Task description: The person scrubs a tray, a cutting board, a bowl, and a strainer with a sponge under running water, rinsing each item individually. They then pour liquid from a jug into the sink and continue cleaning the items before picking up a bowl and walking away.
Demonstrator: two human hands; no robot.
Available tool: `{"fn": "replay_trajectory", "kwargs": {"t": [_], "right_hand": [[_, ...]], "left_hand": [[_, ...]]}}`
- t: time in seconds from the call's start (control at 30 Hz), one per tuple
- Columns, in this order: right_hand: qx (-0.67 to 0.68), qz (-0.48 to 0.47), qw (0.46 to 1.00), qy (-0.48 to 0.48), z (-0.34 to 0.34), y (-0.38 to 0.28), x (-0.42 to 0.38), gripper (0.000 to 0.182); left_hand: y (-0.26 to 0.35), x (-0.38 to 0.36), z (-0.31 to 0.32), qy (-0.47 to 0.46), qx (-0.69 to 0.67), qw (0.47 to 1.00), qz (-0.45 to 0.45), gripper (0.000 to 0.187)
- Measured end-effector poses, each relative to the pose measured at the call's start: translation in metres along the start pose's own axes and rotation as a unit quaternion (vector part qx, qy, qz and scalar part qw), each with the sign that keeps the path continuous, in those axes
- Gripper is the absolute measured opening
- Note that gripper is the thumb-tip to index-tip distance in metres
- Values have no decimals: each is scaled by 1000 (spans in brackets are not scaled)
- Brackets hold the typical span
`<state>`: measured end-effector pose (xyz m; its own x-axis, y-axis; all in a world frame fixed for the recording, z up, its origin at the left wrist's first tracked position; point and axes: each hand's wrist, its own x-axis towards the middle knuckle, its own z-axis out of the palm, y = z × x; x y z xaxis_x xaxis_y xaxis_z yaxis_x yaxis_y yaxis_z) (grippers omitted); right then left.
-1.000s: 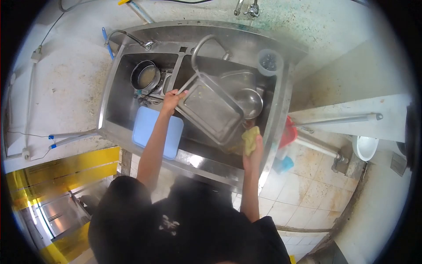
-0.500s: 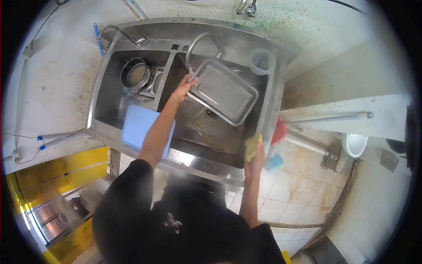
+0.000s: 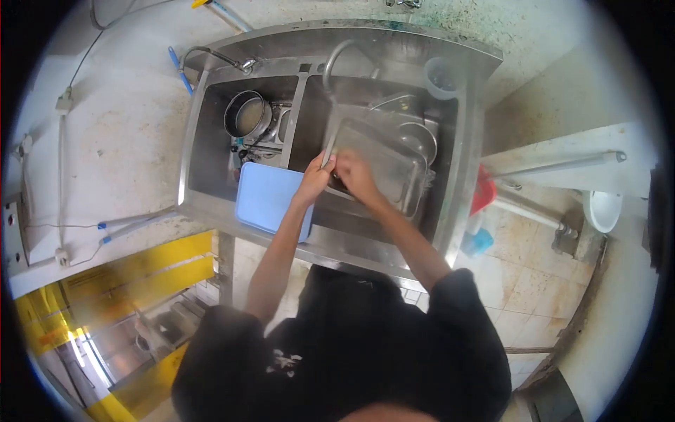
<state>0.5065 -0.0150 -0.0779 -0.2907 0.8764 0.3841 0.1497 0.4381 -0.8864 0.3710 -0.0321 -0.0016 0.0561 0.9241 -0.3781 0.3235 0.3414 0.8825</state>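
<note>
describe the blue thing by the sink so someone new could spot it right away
Find the big steel double sink, then follow the divider between its basins down to the front edge nearest the person. There lies a flat, light blue rectangle with rounded corners; the pot and tray near it are grey metal.

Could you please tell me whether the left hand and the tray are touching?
Touching. The head view shows the left hand with its fingers closed around the left rim of the tray.
</note>
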Motion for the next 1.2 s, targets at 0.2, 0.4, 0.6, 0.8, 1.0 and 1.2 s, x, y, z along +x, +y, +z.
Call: {"fn": "replay_trajectory", "kwargs": {"t": [0.2,0.4,0.6,0.8,1.0,1.2], "right_hand": [[-117,60,979,157,4,11,12,7],[75,62,987,-128,-14,-10,-24,9],[15,112,993,42,-2,-29,-14,11],[61,130,987,-66,-16,-2,-66,11],[240,177,951,86,11,-17,-46,10],[70,214,967,118,11,25,-67,9]], "left_hand": [[-18,-14,10,31,-17,998,-49,46],[-19,-18,12,65,-63,995,-29,44],[-17,-12,16,45,-38,998,-2,41],[-27,-20,10,119,-21,992,27,42],[32,-43,41,116,270,932,215,47],[39,-52,33,172,261,916,249,56]]}}
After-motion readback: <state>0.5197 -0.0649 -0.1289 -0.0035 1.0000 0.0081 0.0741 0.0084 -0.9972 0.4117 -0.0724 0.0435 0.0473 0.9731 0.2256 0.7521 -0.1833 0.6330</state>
